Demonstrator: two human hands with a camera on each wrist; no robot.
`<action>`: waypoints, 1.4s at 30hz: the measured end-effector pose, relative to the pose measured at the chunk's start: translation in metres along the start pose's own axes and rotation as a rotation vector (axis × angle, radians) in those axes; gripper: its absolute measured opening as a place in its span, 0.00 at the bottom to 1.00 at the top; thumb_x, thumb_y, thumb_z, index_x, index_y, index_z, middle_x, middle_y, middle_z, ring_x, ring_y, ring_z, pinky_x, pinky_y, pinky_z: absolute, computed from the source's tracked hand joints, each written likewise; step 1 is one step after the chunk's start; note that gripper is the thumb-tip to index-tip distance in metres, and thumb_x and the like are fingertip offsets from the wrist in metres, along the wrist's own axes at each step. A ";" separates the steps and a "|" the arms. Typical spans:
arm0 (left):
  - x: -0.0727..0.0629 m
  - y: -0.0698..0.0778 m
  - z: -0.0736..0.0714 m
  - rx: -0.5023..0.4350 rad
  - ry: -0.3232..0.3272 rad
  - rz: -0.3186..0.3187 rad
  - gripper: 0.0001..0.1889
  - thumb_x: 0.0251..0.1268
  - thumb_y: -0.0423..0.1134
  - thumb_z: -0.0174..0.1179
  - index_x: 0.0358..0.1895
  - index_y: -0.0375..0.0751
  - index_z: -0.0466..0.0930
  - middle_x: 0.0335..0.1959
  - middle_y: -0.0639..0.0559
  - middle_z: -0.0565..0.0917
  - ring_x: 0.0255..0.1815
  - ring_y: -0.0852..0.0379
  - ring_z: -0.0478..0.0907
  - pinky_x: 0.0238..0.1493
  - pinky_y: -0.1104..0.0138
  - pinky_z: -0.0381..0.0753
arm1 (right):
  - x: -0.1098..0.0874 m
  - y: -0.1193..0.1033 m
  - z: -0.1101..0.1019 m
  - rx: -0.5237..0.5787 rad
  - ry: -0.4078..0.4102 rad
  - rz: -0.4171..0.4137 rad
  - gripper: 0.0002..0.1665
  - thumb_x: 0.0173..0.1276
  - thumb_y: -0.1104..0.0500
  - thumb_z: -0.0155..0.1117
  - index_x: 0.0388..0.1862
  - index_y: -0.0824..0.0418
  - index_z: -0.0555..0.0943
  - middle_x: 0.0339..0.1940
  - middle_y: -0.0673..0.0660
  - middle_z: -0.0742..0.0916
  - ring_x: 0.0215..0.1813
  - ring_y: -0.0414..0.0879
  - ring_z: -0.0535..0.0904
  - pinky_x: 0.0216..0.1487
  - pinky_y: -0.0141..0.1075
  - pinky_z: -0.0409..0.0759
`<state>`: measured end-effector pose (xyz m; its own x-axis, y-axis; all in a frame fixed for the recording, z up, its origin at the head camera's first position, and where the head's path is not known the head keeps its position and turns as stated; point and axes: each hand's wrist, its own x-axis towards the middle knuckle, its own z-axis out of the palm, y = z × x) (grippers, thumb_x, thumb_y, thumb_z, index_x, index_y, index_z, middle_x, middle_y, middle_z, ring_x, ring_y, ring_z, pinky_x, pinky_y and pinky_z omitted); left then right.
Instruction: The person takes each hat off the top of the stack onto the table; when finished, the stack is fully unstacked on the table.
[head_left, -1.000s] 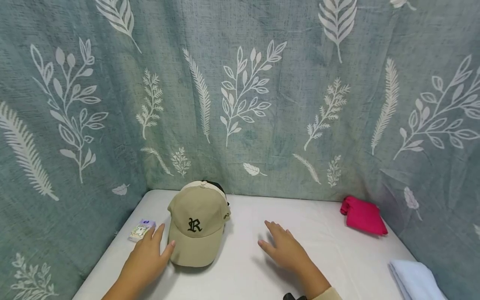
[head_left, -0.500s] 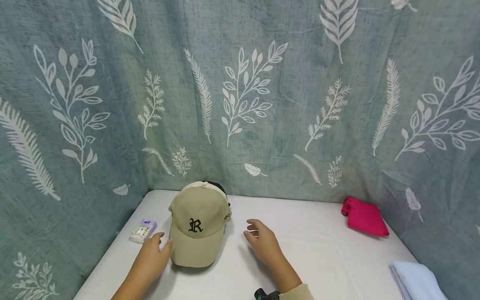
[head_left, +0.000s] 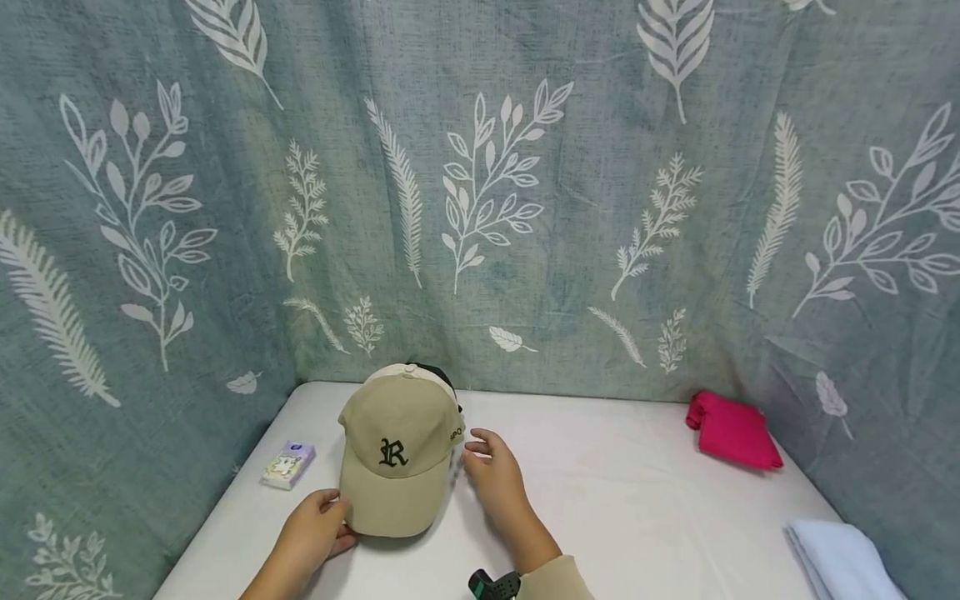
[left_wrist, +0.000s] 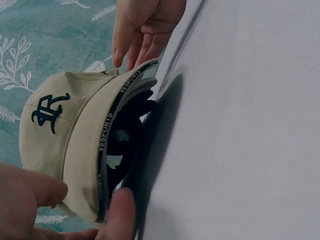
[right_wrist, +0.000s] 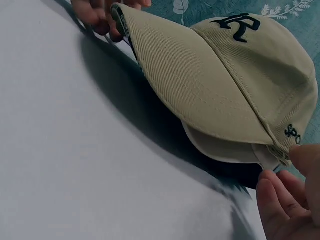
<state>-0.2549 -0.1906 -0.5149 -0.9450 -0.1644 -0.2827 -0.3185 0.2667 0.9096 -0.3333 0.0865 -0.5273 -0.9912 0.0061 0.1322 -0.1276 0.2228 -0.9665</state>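
Note:
A khaki baseball cap (head_left: pixel 401 417) with a dark letter R faces me, its brim toward the near side. It is stacked over a cream cap (right_wrist: pixel 220 147) and a black cap (head_left: pixel 437 374), which mostly stay hidden. My left hand (head_left: pixel 311 529) pinches the left edge of the khaki brim, one finger above and the thumb near its underside in the left wrist view. On the other side, my right hand (head_left: pixel 501 483) is beside the caps with loosely bent fingers. In the right wrist view its fingertips (right_wrist: pixel 270 180) are close to the cream cap's edge; firm contact cannot be made out.
A small purple and white packet (head_left: pixel 288 465) lies left of the caps. A folded red cloth (head_left: pixel 735 431) sits at the far right, and a folded light blue cloth (head_left: pixel 843 558) lies nearer. Leaf-patterned curtains (head_left: pixel 555 333) surround the white table (head_left: pixel 637 500).
My right hand has moved left to the caps' right side. My left hand has come down slightly and taken hold of the brim's left edge. The caps stay in place.

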 end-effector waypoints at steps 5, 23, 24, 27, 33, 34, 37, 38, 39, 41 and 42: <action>0.002 -0.004 0.002 -0.031 0.022 0.029 0.33 0.85 0.46 0.50 0.74 0.18 0.58 0.61 0.25 0.75 0.45 0.51 0.83 0.44 0.61 0.90 | 0.003 0.001 0.013 0.108 0.007 0.012 0.26 0.74 0.63 0.65 0.70 0.62 0.77 0.58 0.64 0.86 0.53 0.48 0.87 0.48 0.35 0.87; 0.001 -0.006 0.000 0.015 0.081 0.062 0.30 0.79 0.42 0.60 0.70 0.20 0.66 0.48 0.36 0.80 0.35 0.55 0.83 0.36 0.65 0.88 | 0.000 -0.002 0.027 0.164 0.034 0.020 0.29 0.71 0.63 0.68 0.69 0.63 0.75 0.51 0.59 0.87 0.47 0.43 0.84 0.44 0.30 0.83; 0.001 -0.005 -0.001 0.028 0.085 0.062 0.30 0.79 0.41 0.60 0.70 0.20 0.67 0.48 0.36 0.81 0.35 0.55 0.83 0.35 0.65 0.87 | 0.000 -0.002 0.027 0.161 0.037 0.022 0.29 0.71 0.63 0.68 0.69 0.63 0.75 0.51 0.59 0.87 0.47 0.43 0.84 0.43 0.30 0.82; 0.000 -0.004 -0.002 0.049 0.092 0.068 0.28 0.78 0.41 0.61 0.67 0.19 0.69 0.47 0.36 0.81 0.35 0.56 0.83 0.36 0.65 0.87 | -0.001 -0.002 0.029 0.154 0.045 0.015 0.28 0.71 0.63 0.69 0.68 0.63 0.75 0.51 0.59 0.87 0.46 0.44 0.84 0.43 0.31 0.80; -0.006 -0.001 -0.003 0.022 0.100 0.087 0.27 0.77 0.39 0.62 0.65 0.19 0.70 0.46 0.37 0.80 0.35 0.55 0.83 0.36 0.65 0.87 | -0.003 -0.006 0.029 0.194 0.039 0.005 0.27 0.70 0.66 0.68 0.67 0.64 0.74 0.51 0.61 0.86 0.48 0.45 0.85 0.46 0.29 0.81; -0.008 -0.001 -0.003 0.025 0.107 0.091 0.27 0.77 0.40 0.63 0.65 0.20 0.71 0.46 0.37 0.80 0.35 0.55 0.83 0.36 0.65 0.88 | -0.003 -0.006 0.029 0.200 0.037 0.002 0.27 0.70 0.66 0.68 0.67 0.64 0.74 0.51 0.61 0.86 0.48 0.45 0.85 0.46 0.29 0.81; -0.014 0.002 -0.002 0.045 0.114 0.095 0.28 0.76 0.42 0.64 0.66 0.22 0.71 0.49 0.36 0.79 0.34 0.57 0.84 0.36 0.64 0.88 | -0.003 -0.007 0.027 0.211 0.030 -0.010 0.27 0.70 0.67 0.67 0.67 0.65 0.74 0.51 0.62 0.86 0.49 0.45 0.85 0.47 0.29 0.81; -0.016 0.003 -0.002 0.057 0.113 0.095 0.29 0.76 0.43 0.64 0.66 0.22 0.70 0.50 0.35 0.79 0.34 0.57 0.84 0.36 0.64 0.88 | -0.003 -0.008 0.026 0.215 0.029 -0.006 0.27 0.70 0.66 0.68 0.67 0.65 0.74 0.51 0.61 0.86 0.49 0.45 0.85 0.47 0.29 0.81; -0.018 0.003 -0.001 0.064 0.110 0.095 0.29 0.76 0.43 0.64 0.66 0.22 0.70 0.50 0.35 0.79 0.33 0.57 0.85 0.36 0.63 0.88 | -0.003 -0.009 0.024 0.220 0.029 -0.006 0.27 0.70 0.66 0.68 0.67 0.65 0.75 0.51 0.61 0.86 0.49 0.45 0.85 0.48 0.30 0.82; -0.022 0.004 0.001 0.069 0.098 0.094 0.30 0.76 0.44 0.65 0.66 0.22 0.69 0.51 0.34 0.79 0.33 0.57 0.85 0.37 0.62 0.88 | -0.004 -0.011 0.021 0.226 0.032 -0.009 0.27 0.70 0.65 0.69 0.67 0.64 0.75 0.51 0.60 0.87 0.49 0.44 0.85 0.48 0.31 0.82; -0.024 0.005 0.001 0.073 0.093 0.100 0.30 0.76 0.45 0.65 0.66 0.22 0.69 0.51 0.33 0.78 0.33 0.58 0.85 0.37 0.62 0.88 | -0.005 -0.012 0.019 0.228 0.033 -0.012 0.27 0.70 0.65 0.69 0.67 0.64 0.76 0.50 0.59 0.87 0.49 0.44 0.85 0.48 0.31 0.82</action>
<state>-0.2342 -0.1842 -0.5043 -0.9623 -0.2204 -0.1592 -0.2309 0.3535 0.9065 -0.3280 0.0653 -0.5209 -0.9883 0.0378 0.1479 -0.1481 -0.0031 -0.9890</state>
